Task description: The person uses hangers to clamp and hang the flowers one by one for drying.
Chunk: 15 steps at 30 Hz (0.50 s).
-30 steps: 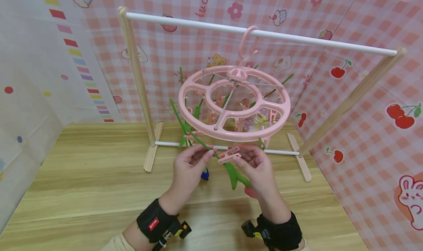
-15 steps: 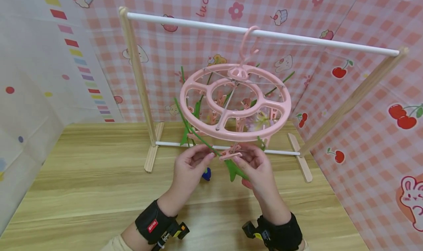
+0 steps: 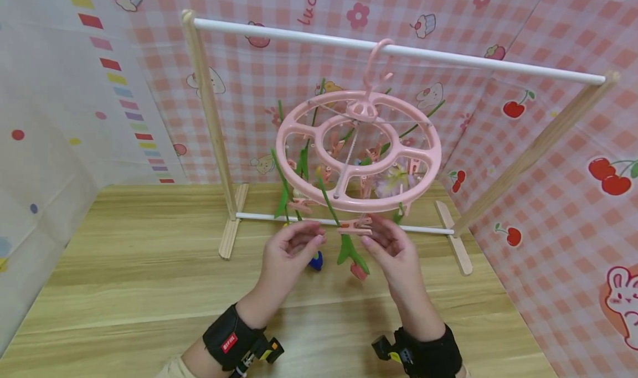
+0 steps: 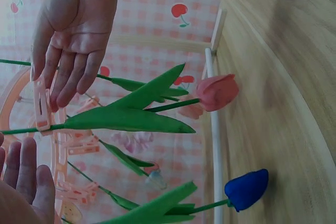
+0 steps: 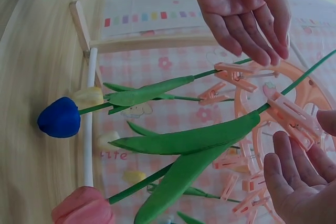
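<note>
A pink artificial tulip (image 3: 358, 270) hangs head down, its green stem clamped in a pink clothespin (image 3: 355, 227) at the front of the round pink hanger (image 3: 344, 203). To its left, my left hand (image 3: 285, 256) holds nothing, fingers loosely bent and apart from the stem. On the other side my right hand (image 3: 396, 256) has its fingertips by the clothespin's handles, spread rather than pinching; whether they still touch cannot be told. A blue tulip (image 4: 247, 190) hangs beside the pink one in the left wrist view. The right wrist view shows the clothespin (image 5: 291, 116) across the stem.
The hanger hooks over the white rod (image 3: 299, 36) of a wooden stand (image 3: 209, 118) on a wood-grain table (image 3: 124, 289). Other clipped flowers hang around the ring, including a pale lilac bloom (image 3: 394, 181). Checked cloth (image 3: 164, 90) covers the walls behind.
My fingers have come off the tulip's stem and loosened at the clothespin. The tulip has swung from slanted to nearly upright, flower down, and the hanger has shifted slightly up and right.
</note>
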Each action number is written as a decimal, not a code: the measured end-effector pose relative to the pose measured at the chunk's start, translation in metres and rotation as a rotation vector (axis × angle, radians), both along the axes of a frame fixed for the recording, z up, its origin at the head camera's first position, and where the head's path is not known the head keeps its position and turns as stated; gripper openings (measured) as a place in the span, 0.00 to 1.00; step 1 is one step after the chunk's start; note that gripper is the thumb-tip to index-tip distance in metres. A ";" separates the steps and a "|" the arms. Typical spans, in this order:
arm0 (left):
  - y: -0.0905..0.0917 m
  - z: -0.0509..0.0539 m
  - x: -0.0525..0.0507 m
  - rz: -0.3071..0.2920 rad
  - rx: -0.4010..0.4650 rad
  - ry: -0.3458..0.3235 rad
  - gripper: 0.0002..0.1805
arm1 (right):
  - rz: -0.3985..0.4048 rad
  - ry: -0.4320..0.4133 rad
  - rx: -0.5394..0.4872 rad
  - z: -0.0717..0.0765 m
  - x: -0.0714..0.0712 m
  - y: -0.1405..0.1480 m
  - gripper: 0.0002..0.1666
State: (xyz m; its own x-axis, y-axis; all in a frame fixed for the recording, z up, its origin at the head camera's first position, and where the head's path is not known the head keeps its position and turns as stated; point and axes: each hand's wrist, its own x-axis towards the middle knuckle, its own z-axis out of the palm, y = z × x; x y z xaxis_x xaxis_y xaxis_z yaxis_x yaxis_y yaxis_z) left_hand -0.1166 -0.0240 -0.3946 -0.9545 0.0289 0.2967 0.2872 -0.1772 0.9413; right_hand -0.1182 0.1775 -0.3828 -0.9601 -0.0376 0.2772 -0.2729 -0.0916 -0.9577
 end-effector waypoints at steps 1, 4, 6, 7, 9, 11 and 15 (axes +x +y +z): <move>0.000 -0.001 0.000 0.000 0.001 0.001 0.14 | -0.003 -0.006 0.002 0.000 0.000 0.001 0.27; -0.001 -0.002 0.000 0.002 -0.004 0.003 0.14 | -0.002 -0.009 0.001 -0.001 0.000 0.004 0.28; -0.002 -0.004 0.000 0.004 -0.010 0.004 0.14 | 0.000 -0.002 -0.010 -0.001 0.000 0.006 0.28; -0.003 -0.004 0.000 0.005 -0.010 0.003 0.14 | 0.000 0.000 -0.016 -0.001 0.000 0.006 0.28; -0.003 -0.004 0.001 0.003 -0.013 0.000 0.14 | -0.004 0.002 -0.023 -0.001 0.000 0.007 0.27; -0.004 -0.004 0.001 0.000 -0.015 -0.003 0.14 | -0.015 -0.006 -0.027 0.000 0.000 0.008 0.27; -0.005 -0.004 0.002 0.010 -0.036 -0.007 0.13 | -0.036 -0.025 -0.020 0.000 0.000 0.009 0.29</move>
State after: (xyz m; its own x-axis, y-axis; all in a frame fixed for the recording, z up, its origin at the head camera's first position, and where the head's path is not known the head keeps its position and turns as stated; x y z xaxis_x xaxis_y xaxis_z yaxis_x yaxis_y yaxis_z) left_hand -0.1143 -0.0291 -0.3982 -0.9570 0.0301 0.2886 0.2818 -0.1409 0.9491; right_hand -0.1180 0.1865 -0.3828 -0.9675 0.0021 0.2530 -0.2519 -0.1010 -0.9625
